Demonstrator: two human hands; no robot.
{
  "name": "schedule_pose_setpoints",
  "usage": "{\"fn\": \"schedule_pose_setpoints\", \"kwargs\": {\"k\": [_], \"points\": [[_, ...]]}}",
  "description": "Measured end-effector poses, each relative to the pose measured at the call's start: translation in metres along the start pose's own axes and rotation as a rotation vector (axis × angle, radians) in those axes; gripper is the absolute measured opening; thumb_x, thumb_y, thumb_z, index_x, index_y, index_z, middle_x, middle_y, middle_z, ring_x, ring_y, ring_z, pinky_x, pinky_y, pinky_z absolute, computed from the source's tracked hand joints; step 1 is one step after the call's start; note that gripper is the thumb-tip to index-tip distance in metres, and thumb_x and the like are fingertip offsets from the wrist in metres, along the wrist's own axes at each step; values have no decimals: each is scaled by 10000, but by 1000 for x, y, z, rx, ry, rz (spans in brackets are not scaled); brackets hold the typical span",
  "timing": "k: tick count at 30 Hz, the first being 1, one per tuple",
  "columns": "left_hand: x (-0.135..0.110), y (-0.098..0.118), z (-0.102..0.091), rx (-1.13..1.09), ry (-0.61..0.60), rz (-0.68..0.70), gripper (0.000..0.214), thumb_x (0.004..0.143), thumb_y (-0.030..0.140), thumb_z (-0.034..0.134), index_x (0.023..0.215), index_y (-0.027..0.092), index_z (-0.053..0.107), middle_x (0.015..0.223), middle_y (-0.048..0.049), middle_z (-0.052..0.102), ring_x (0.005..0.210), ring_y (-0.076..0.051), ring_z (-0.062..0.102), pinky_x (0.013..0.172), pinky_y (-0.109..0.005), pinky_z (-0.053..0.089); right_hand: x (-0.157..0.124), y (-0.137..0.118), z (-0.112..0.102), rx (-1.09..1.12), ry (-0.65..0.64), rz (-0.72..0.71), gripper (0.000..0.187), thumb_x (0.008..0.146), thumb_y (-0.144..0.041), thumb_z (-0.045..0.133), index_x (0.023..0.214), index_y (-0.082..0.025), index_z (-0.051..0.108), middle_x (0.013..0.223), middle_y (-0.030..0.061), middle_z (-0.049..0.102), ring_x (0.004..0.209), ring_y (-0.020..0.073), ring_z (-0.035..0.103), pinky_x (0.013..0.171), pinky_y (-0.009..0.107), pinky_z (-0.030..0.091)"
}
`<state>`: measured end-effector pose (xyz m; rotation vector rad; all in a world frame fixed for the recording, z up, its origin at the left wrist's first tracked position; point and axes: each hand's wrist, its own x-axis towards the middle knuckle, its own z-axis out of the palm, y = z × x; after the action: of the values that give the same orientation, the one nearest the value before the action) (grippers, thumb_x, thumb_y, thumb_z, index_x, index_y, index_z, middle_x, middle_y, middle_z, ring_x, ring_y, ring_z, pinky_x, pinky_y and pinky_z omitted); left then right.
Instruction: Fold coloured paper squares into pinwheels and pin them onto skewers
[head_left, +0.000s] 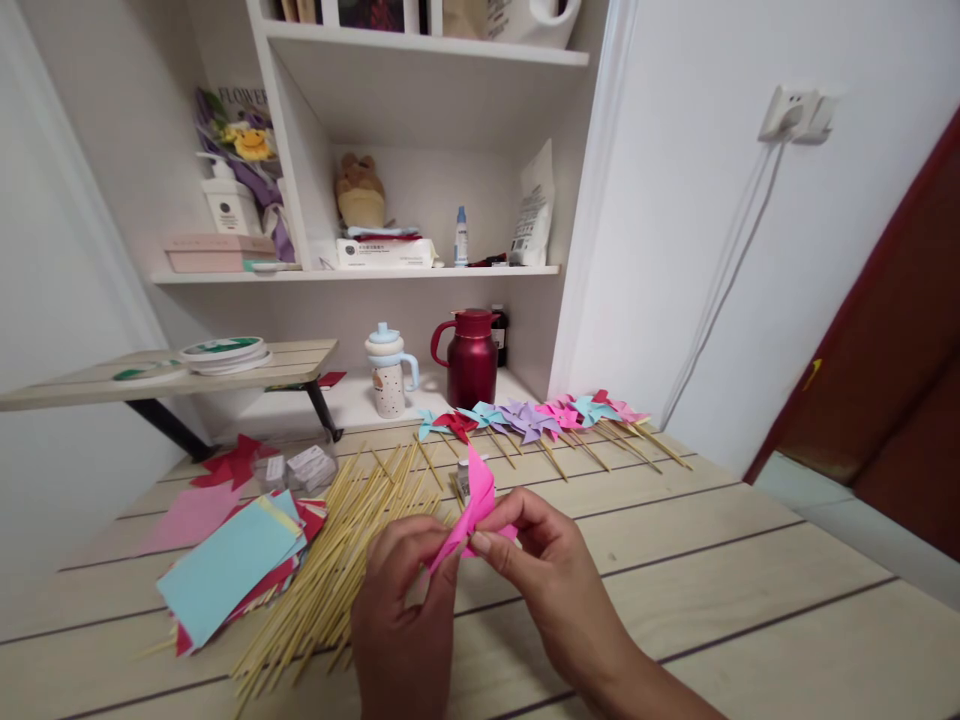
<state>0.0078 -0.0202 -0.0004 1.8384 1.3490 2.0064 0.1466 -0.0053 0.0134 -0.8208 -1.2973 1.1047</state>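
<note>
Your left hand (409,605) and right hand (555,570), closed in pinches, hold pink paper (480,492), with sticks (330,565) and sheets (225,570) leftward, pinwheels (528,420) beyond.

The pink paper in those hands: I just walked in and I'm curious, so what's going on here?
A person's left hand and right hand pinch the pink paper, partly folded, above the table. Pinwheels lie in a row toward the back. Loose sticks lie to the left, with coloured sheets beside them.

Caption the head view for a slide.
Left hand and right hand pinch folded pink paper near loose sticks and paper pinwheels.
</note>
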Motion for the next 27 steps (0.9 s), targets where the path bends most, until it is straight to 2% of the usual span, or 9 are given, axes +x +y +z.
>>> {"fn": "schedule_pose_setpoints", "kwargs": {"k": [7,17,20,23,27], "points": [[2,0,-2,58,-17,108,53,795,233,705,794,286,710,816,20,701,774,-159,641,732,-263,490,1,-1,-1,7,-2,12,108,765,-258,749,736,-204,661,741,-13,648,740,160,562,731,283,439],[4,-4,-2,254,-6,385,120,847,147,613,863,246,679,817,22,687,787,-154,618,823,-304,444,1,4,3,-24,64,-9,137,749,-241,757,717,-191,634,717,-26,623,702,139,543,685,263,419],[5,-6,-4,282,-28,445,130,860,142,602,899,248,666,824,30,684,788,-150,611,861,-318,420,2,5,5,43,70,-28,180,726,-222,779,729,-195,601,731,-36,614,710,127,547,681,246,418],[7,-9,-6,295,-39,435,121,863,158,615,907,259,662,841,36,687,811,-154,612,861,-320,410,3,4,8,191,64,-19,307,695,-216,816,867,-226,562,714,-58,618,695,121,559,678,241,433],[10,-12,-7,292,-29,424,103,876,183,610,918,262,662,846,39,688,813,-154,616,819,-310,420,3,-1,11,293,38,49,642,687,-185,820,1229,-270,486,692,-64,663,662,128,590,679,254,464]]}}
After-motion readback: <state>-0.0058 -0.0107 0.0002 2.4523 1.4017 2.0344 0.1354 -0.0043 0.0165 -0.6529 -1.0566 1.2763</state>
